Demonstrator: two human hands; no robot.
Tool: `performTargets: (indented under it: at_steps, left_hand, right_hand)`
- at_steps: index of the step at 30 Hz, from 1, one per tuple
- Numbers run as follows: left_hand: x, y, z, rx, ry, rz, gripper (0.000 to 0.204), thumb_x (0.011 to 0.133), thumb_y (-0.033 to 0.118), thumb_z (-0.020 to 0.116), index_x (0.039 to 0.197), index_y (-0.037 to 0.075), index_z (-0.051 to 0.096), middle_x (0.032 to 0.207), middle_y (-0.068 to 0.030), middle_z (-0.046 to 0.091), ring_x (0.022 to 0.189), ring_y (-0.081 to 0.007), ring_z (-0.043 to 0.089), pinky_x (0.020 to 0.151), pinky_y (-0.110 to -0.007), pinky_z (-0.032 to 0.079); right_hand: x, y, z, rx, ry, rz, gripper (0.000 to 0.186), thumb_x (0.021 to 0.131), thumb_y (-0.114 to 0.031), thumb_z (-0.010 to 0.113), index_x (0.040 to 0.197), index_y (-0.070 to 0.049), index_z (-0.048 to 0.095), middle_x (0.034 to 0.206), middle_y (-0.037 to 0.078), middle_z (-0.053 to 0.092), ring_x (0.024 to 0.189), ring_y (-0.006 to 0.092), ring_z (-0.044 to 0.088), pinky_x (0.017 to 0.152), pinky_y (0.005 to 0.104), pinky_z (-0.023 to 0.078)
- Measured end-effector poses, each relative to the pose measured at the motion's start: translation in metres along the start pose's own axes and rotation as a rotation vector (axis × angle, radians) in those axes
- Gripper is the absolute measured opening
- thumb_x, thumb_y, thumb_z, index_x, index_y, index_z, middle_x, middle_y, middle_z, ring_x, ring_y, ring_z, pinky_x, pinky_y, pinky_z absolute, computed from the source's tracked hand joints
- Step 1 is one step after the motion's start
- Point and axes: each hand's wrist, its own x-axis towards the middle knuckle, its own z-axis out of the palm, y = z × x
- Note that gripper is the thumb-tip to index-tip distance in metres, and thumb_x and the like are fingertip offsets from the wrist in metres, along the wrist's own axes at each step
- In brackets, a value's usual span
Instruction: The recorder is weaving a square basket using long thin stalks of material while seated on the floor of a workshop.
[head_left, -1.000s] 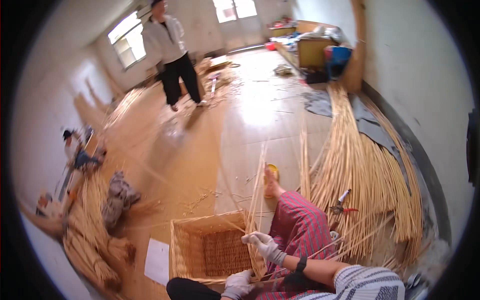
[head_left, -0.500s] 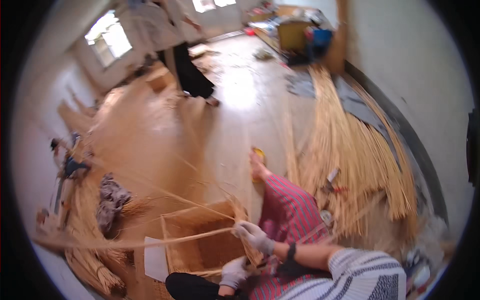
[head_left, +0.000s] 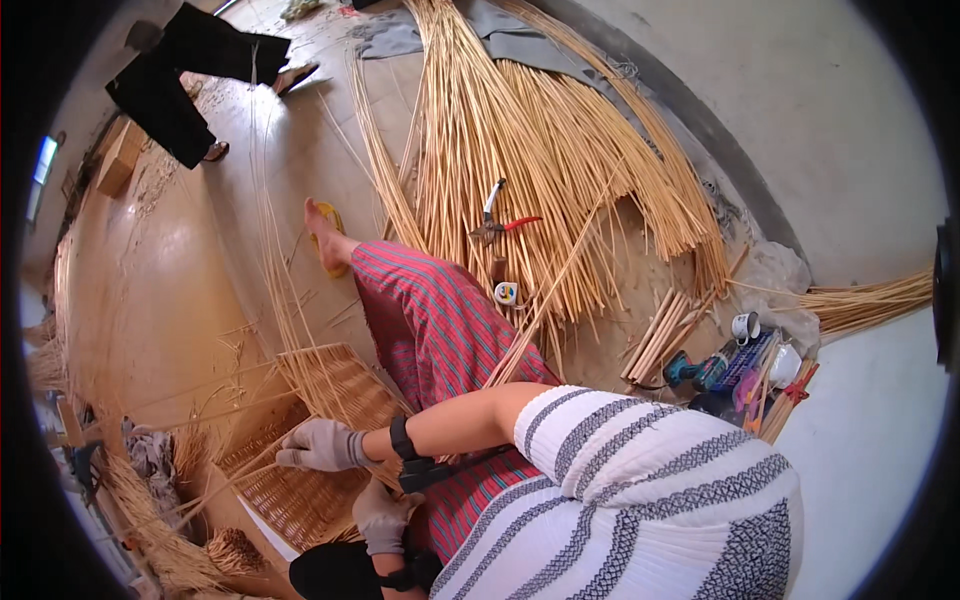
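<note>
1. From my head view, the wicker basket (head_left: pixel 350 385) sits tilted at lower left, in front of the person; both hands and the right forearm hide part of its inside.
2. I see the gloved right hand (head_left: pixel 322 445) at the basket, fingers together, pinching pale strands (head_left: pixel 232 484); their far ends blur toward the left rim.
3. The gloved left hand (head_left: pixel 382 515) is low at the basket's near side; its fingertips are hidden, so I cannot tell whether they grip.
4. More thin strands cross the basket's opening; its floor is only partly visible to me.
5. At right, a blue plastic tray (head_left: pixel 738 368) is crowded with things I can't make out, a teal power drill (head_left: pixel 690 371) beside it.
6. Top left, a person in black trousers (head_left: pixel 185 85) is cut off above the waist.
</note>
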Motion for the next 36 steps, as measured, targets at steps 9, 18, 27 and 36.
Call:
performTargets:
  at_steps: [9,18,27,36]
  left_hand:
    - [0.026,0.023,0.000,0.152,0.003,-0.110,0.057,0.059,0.041,0.090,0.102,0.010,0.069,0.090,-0.0167,0.073,0.088,-0.0372,0.070,0.076,-0.045,0.055]
    - [0.028,-0.010,-0.016,-0.973,0.175,-0.077,0.032,0.097,0.017,0.064,0.125,0.003,0.059,0.108,-0.0060,0.065,0.093,-0.0163,0.062,0.083,-0.032,0.053]
    - [0.081,-0.004,-0.075,-0.718,0.543,0.592,0.010,0.101,0.005,0.058,0.110,0.001,0.061,0.104,-0.0070,0.062,0.105,-0.0198,0.061,0.096,-0.035,0.051]
    - [0.135,-0.029,-0.082,-1.135,0.589,0.121,0.011,0.106,0.019,0.052,0.102,0.009,0.051,0.084,-0.0054,0.061,0.079,-0.0181,0.066,0.066,-0.031,0.056]
  right_hand:
    - [0.016,0.027,-0.020,0.064,0.088,-0.056,0.050,0.102,-0.049,0.052,0.088,-0.004,0.067,0.078,0.011,0.068,0.074,0.0252,0.065,0.073,0.0362,0.051]
    - [0.009,0.041,-0.028,-0.059,0.082,-0.258,0.025,0.098,-0.034,0.061,0.093,-0.009,0.065,0.083,0.012,0.066,0.083,0.0313,0.067,0.074,0.0399,0.051]
    - [-0.003,0.029,-0.107,-0.645,0.104,-0.302,0.022,0.079,-0.024,0.075,0.096,-0.013,0.068,0.095,0.013,0.069,0.090,0.0337,0.067,0.082,0.0433,0.055]
    - [0.116,-0.012,-0.119,-0.709,-0.272,-0.280,0.024,0.096,-0.002,0.056,0.117,-0.006,0.066,0.109,0.010,0.072,0.099,0.0209,0.069,0.088,0.0327,0.054]
